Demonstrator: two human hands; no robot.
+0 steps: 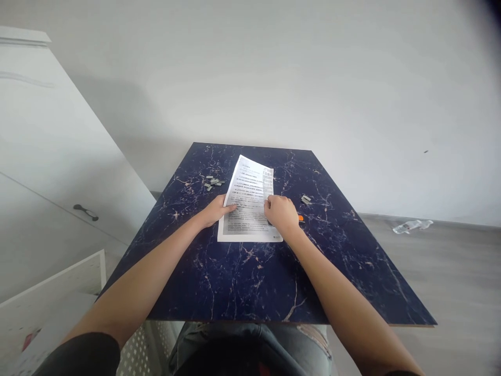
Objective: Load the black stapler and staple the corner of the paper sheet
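Note:
A printed stack of paper (246,201) is held above the dark blue table, tilted slightly. My left hand (216,210) pinches its left edge, thumb lying on top of the print. At the right edge my right hand (281,211) is closed on the paper, its fingers curled. The upper right edge is bent over, and a strip of print shows there. Just beyond my right wrist an orange object (300,218) shows partly; the hand hides the rest, so its kind is unclear.
The marbled table (242,282) carries a loose pile of small grey strips (212,182) at the left and a few more strips (306,199) at the right. A white cabinet (58,130) stands at left. Clear plastic wrapping (412,226) lies on the floor at right.

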